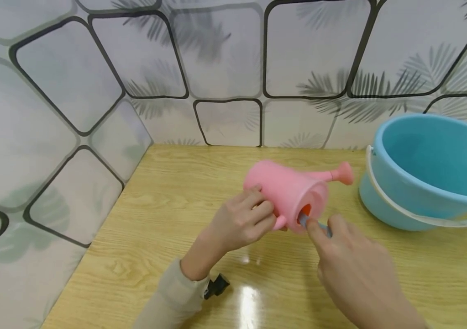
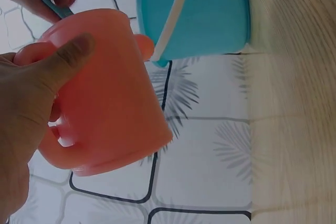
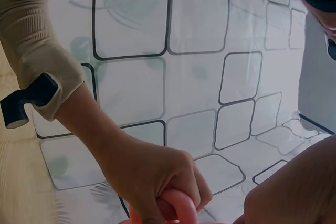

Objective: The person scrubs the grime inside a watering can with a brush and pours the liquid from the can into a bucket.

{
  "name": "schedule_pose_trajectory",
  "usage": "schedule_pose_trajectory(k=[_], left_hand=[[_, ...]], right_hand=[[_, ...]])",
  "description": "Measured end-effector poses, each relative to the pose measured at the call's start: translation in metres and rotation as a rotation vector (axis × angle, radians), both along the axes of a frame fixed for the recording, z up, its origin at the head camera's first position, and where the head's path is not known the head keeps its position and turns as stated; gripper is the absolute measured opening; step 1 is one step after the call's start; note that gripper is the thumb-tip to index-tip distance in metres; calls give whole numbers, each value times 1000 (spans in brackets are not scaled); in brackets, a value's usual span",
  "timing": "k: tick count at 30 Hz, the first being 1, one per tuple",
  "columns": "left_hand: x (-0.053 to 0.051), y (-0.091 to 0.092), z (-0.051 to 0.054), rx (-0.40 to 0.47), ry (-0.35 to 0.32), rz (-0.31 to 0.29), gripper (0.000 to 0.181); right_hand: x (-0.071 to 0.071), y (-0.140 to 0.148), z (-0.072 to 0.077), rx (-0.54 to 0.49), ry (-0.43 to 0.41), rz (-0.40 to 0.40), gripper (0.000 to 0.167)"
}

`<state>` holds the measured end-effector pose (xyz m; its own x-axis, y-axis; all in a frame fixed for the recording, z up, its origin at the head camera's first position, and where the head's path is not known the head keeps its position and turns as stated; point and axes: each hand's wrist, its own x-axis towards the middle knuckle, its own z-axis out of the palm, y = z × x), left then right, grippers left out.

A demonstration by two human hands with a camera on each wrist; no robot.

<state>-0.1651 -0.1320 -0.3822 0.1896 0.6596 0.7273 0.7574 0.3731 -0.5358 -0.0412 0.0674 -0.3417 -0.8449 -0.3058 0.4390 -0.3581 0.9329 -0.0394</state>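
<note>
In the head view's centre, my left hand (image 1: pixel 244 217) grips the tilted pink watering can (image 1: pixel 282 185); my right hand (image 1: pixel 354 262) pinches a blue-grey stick (image 1: pixel 303 220) partly inside. 1 hard push could twist the can loose.

Table (image 1: pixel 167 183): brightly and fairly evenly lit in the head view; a white patch of glare is seen near the bottom edge (consistent with light from above), with two smaller glints beyond it.
Right hand (image 1: pixel 352 260): a faint, soft-edged shadow is cast beside it; at the lower right of the right wrist view it is rendered dark and soft.
Watering can (image 1: pixel 278 183): recorded as clear pink from the head, dimmer and more orange from the left wrist.
Left hand (image 1: pixel 243 219): darkened in both wrist views.
Wall (image 1: pixel 229 121): pattern crisply resolved in the head view; muted, greyish in both wrist views.
</note>
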Motion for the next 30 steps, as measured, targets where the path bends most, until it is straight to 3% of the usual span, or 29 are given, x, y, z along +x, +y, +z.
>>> schedule_pose_trajectory(k=[6,11,17,20,25,30], left_hand=[[0,2,-1,-26,-24,9,34],[0,3,-2,-36,-4,9,34],[0,-2,0,5,-44,-5,34],[-2,-5,1,42,-45,1,36],[-4,-8,2,89,-56,5,38],[-5,-10,4,147,-88,14,44]], right_hand=[[-2,7,-1,14,-16,26,51],[-2,10,0,16,-12,42,48],[-17,11,0,-100,41,154,38],[-25,14,4,-285,-76,245,29],[-36,23,7,-743,-412,360,27],[-51,34,3,-1130,-590,459,29]])
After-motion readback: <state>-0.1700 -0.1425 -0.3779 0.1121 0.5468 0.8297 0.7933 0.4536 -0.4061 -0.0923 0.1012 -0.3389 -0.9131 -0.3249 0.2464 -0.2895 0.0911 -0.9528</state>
